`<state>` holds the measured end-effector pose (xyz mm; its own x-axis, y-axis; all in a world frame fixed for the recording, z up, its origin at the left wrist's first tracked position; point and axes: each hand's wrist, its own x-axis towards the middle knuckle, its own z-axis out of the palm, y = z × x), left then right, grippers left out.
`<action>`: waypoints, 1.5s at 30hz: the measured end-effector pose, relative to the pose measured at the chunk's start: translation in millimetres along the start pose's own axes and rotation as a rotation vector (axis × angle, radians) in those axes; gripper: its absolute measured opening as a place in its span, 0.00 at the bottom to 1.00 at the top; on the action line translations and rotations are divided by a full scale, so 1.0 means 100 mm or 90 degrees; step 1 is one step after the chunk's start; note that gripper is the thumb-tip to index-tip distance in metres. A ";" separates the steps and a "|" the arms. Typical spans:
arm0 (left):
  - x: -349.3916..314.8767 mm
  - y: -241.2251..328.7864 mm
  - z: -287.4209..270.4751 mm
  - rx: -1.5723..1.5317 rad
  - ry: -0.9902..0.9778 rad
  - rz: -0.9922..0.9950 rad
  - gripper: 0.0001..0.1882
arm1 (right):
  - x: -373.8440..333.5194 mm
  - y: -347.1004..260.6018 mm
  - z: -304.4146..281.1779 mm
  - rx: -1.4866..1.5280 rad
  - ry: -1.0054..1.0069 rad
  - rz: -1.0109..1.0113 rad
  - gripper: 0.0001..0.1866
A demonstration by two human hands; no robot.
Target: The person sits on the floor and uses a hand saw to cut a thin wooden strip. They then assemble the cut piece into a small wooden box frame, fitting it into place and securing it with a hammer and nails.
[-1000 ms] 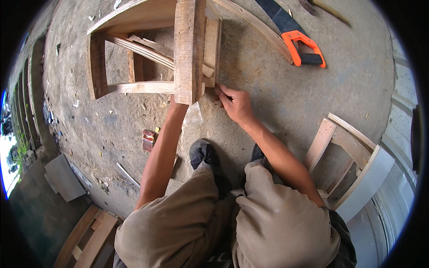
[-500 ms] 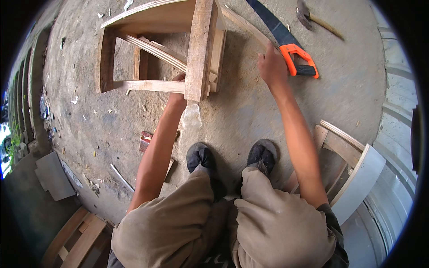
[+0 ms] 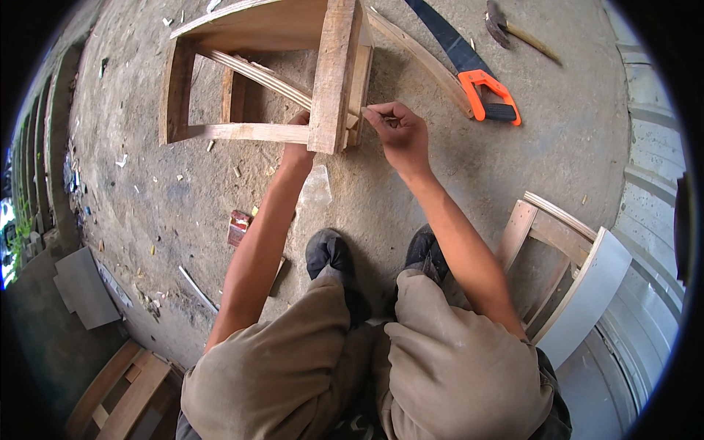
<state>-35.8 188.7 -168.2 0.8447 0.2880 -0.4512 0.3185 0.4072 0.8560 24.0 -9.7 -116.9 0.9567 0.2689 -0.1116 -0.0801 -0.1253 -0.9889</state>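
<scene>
— Two hands on one piece: where does each sit, going left to right?

— Far left, a small red box [image 3: 238, 226] lies on the concrete floor [image 3: 587, 147]. The left hand [image 3: 297, 139] rests against the wooden frame [image 3: 249, 81], at the near rail beside the thick upright plank [image 3: 334, 73]; its fingers are mostly hidden behind the wood, so I cannot tell their grip.

— And the other?

— The right hand [image 3: 400, 132] has its fingers pinched together on a thin wood sliver [image 3: 370, 112] at the plank's near end.

— How would the frame handle?

— Stiff and fairly heavy, I'd judge, with rough edges; best gripped by the rails. The sliver looks light and snappable. Further right lie an orange-handled saw [image 3: 469, 70] and a hammer [image 3: 513, 26].
</scene>
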 end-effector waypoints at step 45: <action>-0.33 0.05 0.35 0.468 0.030 0.333 0.18 | 0.05 0.23 0.16 -0.308 -0.058 -0.554 0.19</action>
<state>-46.8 151.1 -140.2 0.9458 0.3219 0.0442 0.1074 -0.4379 0.8926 23.0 3.7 -141.4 0.6013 0.5221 0.6048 0.7801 -0.2201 -0.5856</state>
